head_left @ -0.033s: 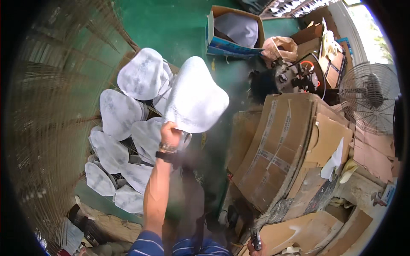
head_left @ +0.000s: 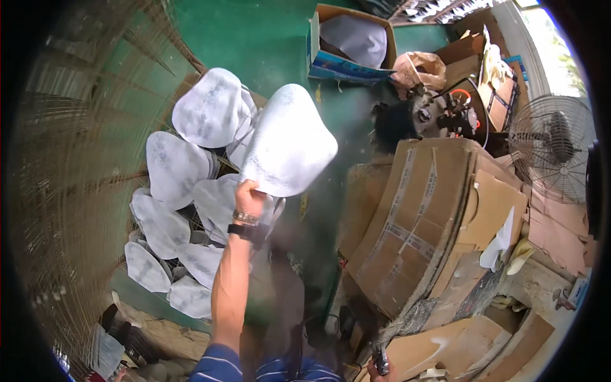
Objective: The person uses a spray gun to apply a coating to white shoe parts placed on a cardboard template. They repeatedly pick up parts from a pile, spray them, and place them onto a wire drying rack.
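Note:
My left hand (head_left: 249, 198) is closed on the lower corner of a white, rounded-triangular, felt-like piece (head_left: 291, 141) and holds it up in front of me. A watch and a dark band circle that wrist. Beyond and left of it lie several similar white pieces with grey smudges, in overlapping stacks; one stack (head_left: 209, 108) is at the top and another (head_left: 175, 167) just below. At the lower edge, my right hand (head_left: 380, 370) is partly cut off, its fingers round a dark, shiny object that I cannot make out.
A large taped cardboard box (head_left: 414, 223) stands close on my right, with a wire fan (head_left: 552, 143) beyond it. Thin wire rods (head_left: 83, 191) rise on the left. A blue-sided box (head_left: 347, 71) holding grey material sits ahead on the green floor (head_left: 248, 38).
My left hand and the white piece have shifted very slightly to the left. Both hands keep their grips.

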